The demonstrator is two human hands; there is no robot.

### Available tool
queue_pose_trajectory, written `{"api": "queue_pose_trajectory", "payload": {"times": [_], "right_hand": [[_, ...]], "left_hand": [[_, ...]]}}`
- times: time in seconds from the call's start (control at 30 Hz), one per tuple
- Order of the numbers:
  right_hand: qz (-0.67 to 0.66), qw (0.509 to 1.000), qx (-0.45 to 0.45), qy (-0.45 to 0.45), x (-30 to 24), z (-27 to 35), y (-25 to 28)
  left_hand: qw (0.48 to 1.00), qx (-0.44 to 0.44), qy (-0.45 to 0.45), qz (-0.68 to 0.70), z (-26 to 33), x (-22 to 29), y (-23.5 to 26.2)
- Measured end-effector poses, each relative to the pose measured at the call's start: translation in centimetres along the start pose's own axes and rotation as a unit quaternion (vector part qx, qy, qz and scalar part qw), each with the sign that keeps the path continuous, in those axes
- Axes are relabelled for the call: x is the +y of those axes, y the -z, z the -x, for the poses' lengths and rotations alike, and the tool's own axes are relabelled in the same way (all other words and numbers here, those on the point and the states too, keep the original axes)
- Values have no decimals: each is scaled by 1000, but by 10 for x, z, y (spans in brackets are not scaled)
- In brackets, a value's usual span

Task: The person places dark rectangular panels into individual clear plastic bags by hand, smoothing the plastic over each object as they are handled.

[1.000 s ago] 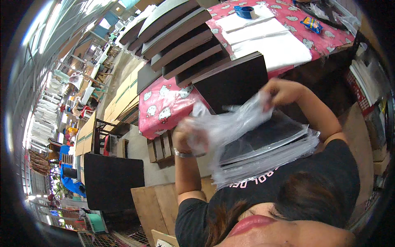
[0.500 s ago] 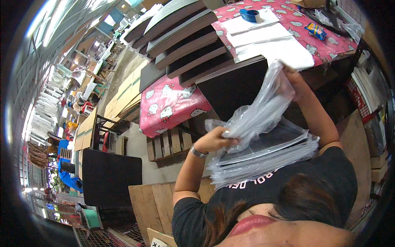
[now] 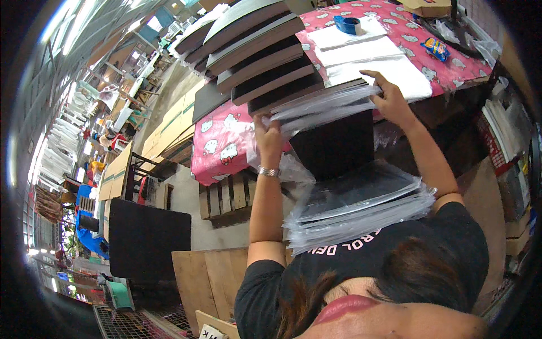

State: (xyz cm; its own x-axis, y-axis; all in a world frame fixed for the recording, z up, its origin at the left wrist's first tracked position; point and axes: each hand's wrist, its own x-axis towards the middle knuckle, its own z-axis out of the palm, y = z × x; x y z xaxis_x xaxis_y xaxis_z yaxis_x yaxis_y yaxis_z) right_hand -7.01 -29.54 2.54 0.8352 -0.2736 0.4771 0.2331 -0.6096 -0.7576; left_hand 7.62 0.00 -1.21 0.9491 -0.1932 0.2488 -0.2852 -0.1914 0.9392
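A clear plastic bag (image 3: 333, 104) is stretched between my hands, over the near end of a black board (image 3: 339, 144). My left hand (image 3: 269, 138) is closed on the bag's left side, and loose plastic hangs below it. At the other side, my right hand (image 3: 390, 100) holds the bag's edge by the thumb, with its forefinger stretched out toward the board. How far the board is inside the bag I cannot tell. Close against my body lies a stack of clear plastic bags (image 3: 361, 212). Several thick black boards (image 3: 271, 73) are piled in steps beyond my left hand.
A pink patterned cloth (image 3: 226, 138) covers the table. On it are white sheets (image 3: 389, 70), a blue tape roll (image 3: 346, 25) and a small blue-yellow packet (image 3: 435, 49). Flat cardboard (image 3: 175, 121) and a black panel (image 3: 148, 238) stand at left; a wooden pallet (image 3: 226, 198) is below.
Both hands have moved forward to the board pile, carrying the bag from above the bag stack. The bag, bunched before, is now spread wide across the board.
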Motion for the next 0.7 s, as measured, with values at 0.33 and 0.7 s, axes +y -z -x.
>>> {"api": "queue_pose_trajectory", "payload": {"times": [0.33,0.7], "right_hand": [[203,955,88,198,1,57,0],[-443,821,-181,-310,73,66,12]], "left_hand": [[946,8,-155,-285,87,9,5],[940,-269,186,94,44,-49,41]]}}
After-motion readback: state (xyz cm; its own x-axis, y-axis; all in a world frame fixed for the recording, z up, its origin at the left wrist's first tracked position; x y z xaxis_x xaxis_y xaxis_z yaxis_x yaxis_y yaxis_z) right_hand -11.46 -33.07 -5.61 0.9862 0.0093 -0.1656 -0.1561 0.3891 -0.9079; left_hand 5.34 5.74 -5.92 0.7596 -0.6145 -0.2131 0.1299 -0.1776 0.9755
